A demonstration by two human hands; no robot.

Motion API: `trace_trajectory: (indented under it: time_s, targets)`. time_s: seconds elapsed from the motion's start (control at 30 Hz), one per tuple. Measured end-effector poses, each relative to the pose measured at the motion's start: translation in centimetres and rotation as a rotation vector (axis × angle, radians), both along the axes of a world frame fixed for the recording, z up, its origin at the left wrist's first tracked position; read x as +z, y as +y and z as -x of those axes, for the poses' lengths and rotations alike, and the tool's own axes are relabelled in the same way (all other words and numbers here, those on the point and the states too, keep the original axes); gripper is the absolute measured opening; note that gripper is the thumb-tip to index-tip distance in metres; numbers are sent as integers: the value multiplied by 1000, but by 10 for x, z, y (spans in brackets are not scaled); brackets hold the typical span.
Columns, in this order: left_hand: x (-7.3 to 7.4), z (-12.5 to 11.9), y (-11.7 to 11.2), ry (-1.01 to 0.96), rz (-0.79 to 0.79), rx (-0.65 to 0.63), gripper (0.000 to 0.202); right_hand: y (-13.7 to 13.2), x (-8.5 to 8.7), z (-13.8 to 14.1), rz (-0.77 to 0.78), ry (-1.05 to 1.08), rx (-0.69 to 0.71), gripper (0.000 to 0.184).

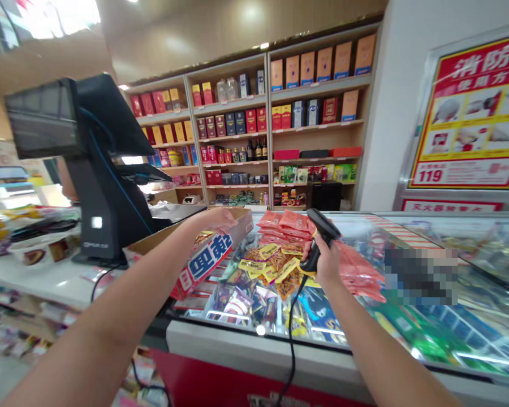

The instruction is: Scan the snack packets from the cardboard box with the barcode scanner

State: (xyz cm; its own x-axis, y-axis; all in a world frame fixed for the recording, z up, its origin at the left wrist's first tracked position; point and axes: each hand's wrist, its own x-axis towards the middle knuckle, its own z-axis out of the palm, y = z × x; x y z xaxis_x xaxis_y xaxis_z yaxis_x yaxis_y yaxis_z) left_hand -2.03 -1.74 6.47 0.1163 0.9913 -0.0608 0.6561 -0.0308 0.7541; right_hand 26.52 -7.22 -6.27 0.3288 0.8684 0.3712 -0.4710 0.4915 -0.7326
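While the right hand (324, 261) clenches a corded barcode scanner (323, 230) over a glass-topped display case (258, 353), the left hand (210, 221) lies across the rim of a printed cardboard carton (203, 263), grip strength undeterminable. Carton tilted, beside red snack packets (282, 221) and yellow-tagged snack packets (275, 265).

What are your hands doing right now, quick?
Left hand: open, resting on the edge of a cardboard box.
Right hand: closed, holding a black barcode scanner.
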Motion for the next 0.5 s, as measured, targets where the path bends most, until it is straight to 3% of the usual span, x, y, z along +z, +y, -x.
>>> trace_trajectory:
  time_s: [0.13,0.23,0.3,0.4,0.5]
  targets:
    - [35,49,0,-35,135,-45,36,0,0,1,11,5,11,37]
    - [41,79,7,-12,152,-14,38,0,-2,1,6,-3,13,35]
    - [33,98,16,95,107,105,32,1,-3,0,6,-16,14,35]
    - [2,126,28,417,-63,326,20,2,-5,-1,4,-20,19,33]
    - [-32,143,31,469,-312,340,17,2,-6,-2,0,-29,10,33]
